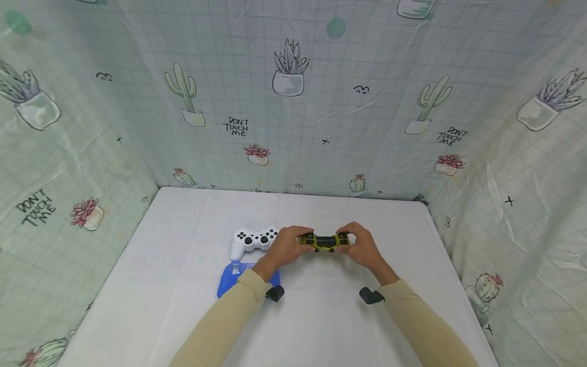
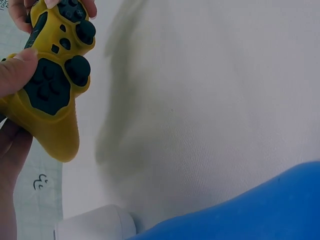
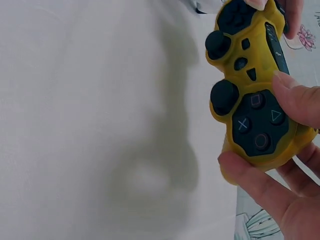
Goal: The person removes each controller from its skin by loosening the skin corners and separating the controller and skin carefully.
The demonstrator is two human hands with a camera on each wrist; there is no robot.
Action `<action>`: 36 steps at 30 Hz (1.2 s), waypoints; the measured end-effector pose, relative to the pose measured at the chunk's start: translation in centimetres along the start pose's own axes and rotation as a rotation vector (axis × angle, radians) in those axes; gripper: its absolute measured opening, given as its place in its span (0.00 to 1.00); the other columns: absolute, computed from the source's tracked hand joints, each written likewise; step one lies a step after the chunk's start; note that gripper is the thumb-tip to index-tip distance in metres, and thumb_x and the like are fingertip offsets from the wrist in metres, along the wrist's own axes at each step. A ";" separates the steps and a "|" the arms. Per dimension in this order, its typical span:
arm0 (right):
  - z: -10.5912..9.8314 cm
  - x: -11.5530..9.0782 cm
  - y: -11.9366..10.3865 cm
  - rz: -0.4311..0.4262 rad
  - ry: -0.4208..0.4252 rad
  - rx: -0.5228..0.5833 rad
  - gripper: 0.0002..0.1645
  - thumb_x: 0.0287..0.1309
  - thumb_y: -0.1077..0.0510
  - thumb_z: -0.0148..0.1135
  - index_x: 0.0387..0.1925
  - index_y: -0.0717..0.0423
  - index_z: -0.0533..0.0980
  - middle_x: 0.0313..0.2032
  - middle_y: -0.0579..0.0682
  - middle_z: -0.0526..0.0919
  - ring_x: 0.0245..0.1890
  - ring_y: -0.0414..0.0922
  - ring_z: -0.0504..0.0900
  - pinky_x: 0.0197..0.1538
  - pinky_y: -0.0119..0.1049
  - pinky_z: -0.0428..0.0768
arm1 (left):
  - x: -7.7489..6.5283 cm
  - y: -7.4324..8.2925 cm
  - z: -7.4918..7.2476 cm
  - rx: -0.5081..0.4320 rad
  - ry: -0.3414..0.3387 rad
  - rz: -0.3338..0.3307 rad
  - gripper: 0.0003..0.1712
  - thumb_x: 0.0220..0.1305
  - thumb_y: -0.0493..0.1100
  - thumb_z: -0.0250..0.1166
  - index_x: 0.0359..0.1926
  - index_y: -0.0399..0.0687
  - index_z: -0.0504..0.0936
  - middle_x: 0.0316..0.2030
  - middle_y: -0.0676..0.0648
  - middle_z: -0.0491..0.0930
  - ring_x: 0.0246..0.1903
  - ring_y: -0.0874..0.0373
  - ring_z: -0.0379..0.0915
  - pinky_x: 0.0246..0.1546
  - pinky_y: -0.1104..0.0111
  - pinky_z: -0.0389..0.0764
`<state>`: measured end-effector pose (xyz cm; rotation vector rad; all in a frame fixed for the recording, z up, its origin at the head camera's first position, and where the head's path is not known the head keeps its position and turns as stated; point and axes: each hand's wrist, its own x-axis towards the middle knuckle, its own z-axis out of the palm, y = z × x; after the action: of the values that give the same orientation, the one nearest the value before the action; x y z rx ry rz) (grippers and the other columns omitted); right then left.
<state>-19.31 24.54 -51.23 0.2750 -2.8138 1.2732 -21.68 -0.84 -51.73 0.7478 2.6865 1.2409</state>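
Both hands hold a yellow game controller (image 1: 326, 241) with black buttons and two thumbsticks, raised over the white table. My left hand (image 1: 285, 248) grips one end, its thumb across the face by the direction pad in the left wrist view. The other end is gripped by my right hand (image 1: 365, 248); in the right wrist view that thumb (image 3: 300, 102) lies beside the symbol buttons. A white game controller (image 1: 251, 240) lies on the table by the left hand, partly hidden behind it. Below it is a smooth blue controller-shaped piece (image 1: 227, 279), partly covered by the left forearm.
The white table (image 1: 197, 239) meets a cloth backdrop (image 1: 321, 117) printed with cacti at its back and sides. Small black devices sit at the left wrist (image 1: 275, 293) and right wrist (image 1: 370, 295). The held controller casts a shadow on the tabletop.
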 end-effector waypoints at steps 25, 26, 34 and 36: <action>2.6 -1.6 0.6 -0.247 0.042 -0.374 0.28 0.41 0.68 0.84 0.44 0.56 0.78 0.47 0.50 0.80 0.51 0.48 0.82 0.57 0.44 0.86 | -0.9 -0.2 2.5 0.308 0.067 0.113 0.20 0.54 0.36 0.79 0.48 0.44 0.84 0.46 0.48 0.86 0.47 0.56 0.80 0.52 0.66 0.84; 2.7 -1.6 0.6 -0.247 0.041 -0.380 0.28 0.41 0.68 0.84 0.44 0.56 0.78 0.47 0.50 0.80 0.51 0.49 0.82 0.57 0.44 0.86 | -0.9 -0.2 2.5 0.321 0.061 0.104 0.20 0.54 0.36 0.79 0.48 0.44 0.84 0.47 0.48 0.86 0.47 0.56 0.80 0.53 0.66 0.84; 3.1 -1.7 1.0 -0.251 0.048 -0.402 0.28 0.42 0.68 0.83 0.45 0.57 0.78 0.49 0.51 0.80 0.53 0.49 0.82 0.59 0.44 0.85 | -1.1 -0.1 2.5 0.335 0.034 0.086 0.23 0.54 0.35 0.79 0.50 0.44 0.83 0.50 0.47 0.85 0.52 0.54 0.80 0.59 0.64 0.82; 3.1 -1.7 1.1 -0.248 0.054 -0.408 0.28 0.43 0.68 0.84 0.45 0.57 0.78 0.50 0.51 0.80 0.54 0.49 0.82 0.60 0.44 0.85 | -1.1 -0.1 2.5 0.331 0.039 0.096 0.24 0.53 0.35 0.79 0.51 0.44 0.83 0.51 0.47 0.85 0.54 0.54 0.79 0.60 0.64 0.82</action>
<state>-17.73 23.18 -54.33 0.5355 -2.7959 0.6325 -20.09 0.30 -53.60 0.9064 2.9591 0.8419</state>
